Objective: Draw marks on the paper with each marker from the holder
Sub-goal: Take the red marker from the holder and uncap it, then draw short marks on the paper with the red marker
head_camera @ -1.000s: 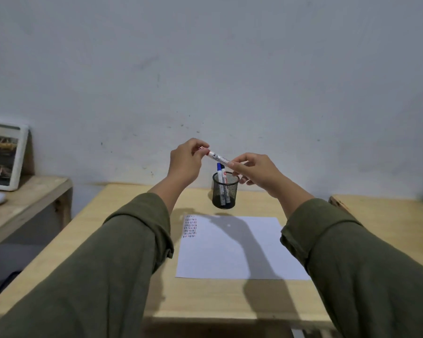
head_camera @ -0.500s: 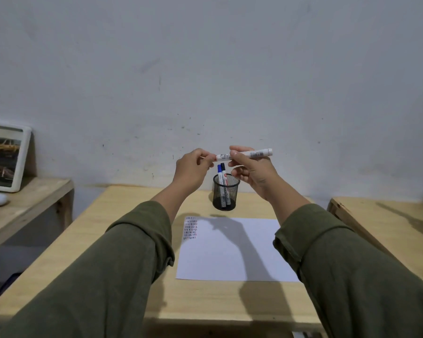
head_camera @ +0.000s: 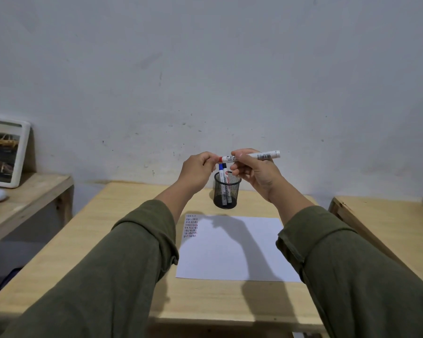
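Holding the marker (head_camera: 250,156) level above the holder (head_camera: 227,191), the right hand (head_camera: 255,170) has its fingers clamped on the barrel while the left hand (head_camera: 197,170) pinches the red cap end at 9 o'clock. A hard tug could jerk an elbow into the holder, or fling the cap. The paper (head_camera: 232,250) lies at 6 o'clock of the holder, marks in its far-left corner.

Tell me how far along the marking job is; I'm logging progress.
Done: rows of short dark and red strokes fill the top left corner of the paper. In hand: the right hand holds a white marker level above the holder, with the left hand pinching its red end. Left: two markers stand in the holder, and most of the sheet is blank.
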`<state>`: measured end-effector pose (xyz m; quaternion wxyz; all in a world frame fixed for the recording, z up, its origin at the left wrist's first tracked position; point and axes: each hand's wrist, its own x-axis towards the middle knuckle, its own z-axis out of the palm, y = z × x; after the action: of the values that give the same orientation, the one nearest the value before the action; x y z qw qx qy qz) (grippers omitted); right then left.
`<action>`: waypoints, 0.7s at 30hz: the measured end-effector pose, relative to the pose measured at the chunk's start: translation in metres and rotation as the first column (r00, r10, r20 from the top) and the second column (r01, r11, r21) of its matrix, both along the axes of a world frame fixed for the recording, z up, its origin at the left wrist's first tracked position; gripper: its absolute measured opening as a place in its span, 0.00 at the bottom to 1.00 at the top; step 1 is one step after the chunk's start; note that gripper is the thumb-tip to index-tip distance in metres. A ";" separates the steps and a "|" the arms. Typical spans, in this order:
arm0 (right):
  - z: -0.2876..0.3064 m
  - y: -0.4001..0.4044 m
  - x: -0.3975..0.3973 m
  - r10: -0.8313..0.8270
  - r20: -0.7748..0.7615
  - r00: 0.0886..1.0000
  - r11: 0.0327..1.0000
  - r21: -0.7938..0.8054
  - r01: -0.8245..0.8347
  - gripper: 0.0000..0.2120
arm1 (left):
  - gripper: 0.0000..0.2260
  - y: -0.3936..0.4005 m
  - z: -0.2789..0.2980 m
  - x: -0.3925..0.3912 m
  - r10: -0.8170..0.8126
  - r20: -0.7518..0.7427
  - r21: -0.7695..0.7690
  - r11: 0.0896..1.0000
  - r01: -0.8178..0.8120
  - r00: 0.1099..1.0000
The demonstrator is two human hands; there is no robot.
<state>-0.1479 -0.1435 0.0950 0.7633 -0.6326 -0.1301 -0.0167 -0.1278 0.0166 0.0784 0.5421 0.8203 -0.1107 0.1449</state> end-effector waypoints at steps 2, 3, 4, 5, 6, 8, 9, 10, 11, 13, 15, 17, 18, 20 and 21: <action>-0.003 -0.001 0.001 0.016 0.007 1.000 1.000 -0.016 -0.016 0.04 | 0.13 0.002 -0.004 0.004 -0.019 -0.048 0.005 1.000 0.019 0.999; -0.005 -0.001 0.001 0.025 0.008 1.000 0.999 -0.029 -0.025 0.04 | 0.13 0.004 -0.006 0.005 -0.024 -0.074 0.001 1.000 0.024 0.997; -0.006 -0.001 0.001 0.035 0.006 0.999 0.999 -0.042 -0.035 0.04 | 0.13 0.005 -0.008 0.006 -0.027 -0.101 -0.007 1.000 0.026 0.994; -0.008 0.000 0.002 0.045 0.002 0.999 0.998 -0.053 -0.045 0.05 | 0.13 0.006 -0.010 0.006 -0.032 -0.133 -0.017 0.999 0.030 0.991; -0.011 0.000 0.002 0.056 -0.003 0.998 0.997 -0.061 -0.056 0.05 | 0.13 0.007 -0.011 0.005 -0.043 -0.172 -0.032 0.999 0.038 0.984; -0.015 0.001 0.001 0.082 -0.011 0.997 0.994 -0.068 -0.083 0.06 | 0.14 0.007 -0.012 0.004 -0.077 -0.273 -0.095 0.994 0.053 0.959; -0.017 0.002 0.001 0.094 -0.014 0.995 0.993 -0.064 -0.095 0.07 | 0.15 0.008 -0.012 0.004 -0.080 -0.320 -0.149 0.988 0.033 0.944; -0.019 0.003 0.001 0.106 -0.015 0.994 0.993 -0.056 -0.106 0.07 | 0.16 0.011 -0.013 0.005 -0.062 -0.358 -0.208 0.978 -0.014 0.932; -0.020 0.003 0.001 0.118 -0.016 0.993 0.992 -0.051 -0.119 0.08 | 0.17 0.016 -0.015 0.006 -0.027 -0.386 -0.251 0.965 -0.076 0.922; -0.020 0.002 0.000 0.144 -0.025 0.989 0.987 -0.062 -0.145 0.08 | 0.16 0.029 -0.023 0.007 0.076 -0.395 -0.206 0.964 -0.169 0.915; -0.023 0.003 0.000 0.153 -0.039 0.987 0.985 -0.073 -0.156 0.08 | 0.15 0.043 -0.033 0.004 0.145 -0.348 -0.073 0.981 -0.181 0.926; -0.028 0.006 0.000 0.148 -0.058 0.987 0.986 -0.068 -0.152 0.07 | 0.12 0.053 -0.044 0.000 0.169 -0.293 0.017 0.985 -0.172 0.941; -0.032 0.008 0.001 0.143 -0.069 0.987 0.987 -0.064 -0.148 0.07 | 0.11 0.055 -0.049 -0.003 0.186 -0.272 0.040 0.982 -0.182 0.944; -0.041 0.014 0.001 0.138 -0.091 0.986 0.988 -0.057 -0.143 0.07 | 0.09 0.058 -0.058 -0.007 0.233 -0.252 0.046 0.972 -0.229 0.939; -0.047 0.017 0.001 0.136 -0.104 0.985 0.988 -0.056 -0.142 0.07 | 0.08 0.059 -0.064 -0.008 0.255 -0.244 0.033 0.966 -0.255 0.936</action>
<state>-0.1470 -0.1261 0.0482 0.7478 -0.6458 -0.1362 0.0724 -0.1359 0.0752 0.0149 0.5277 0.8397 0.0645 0.1109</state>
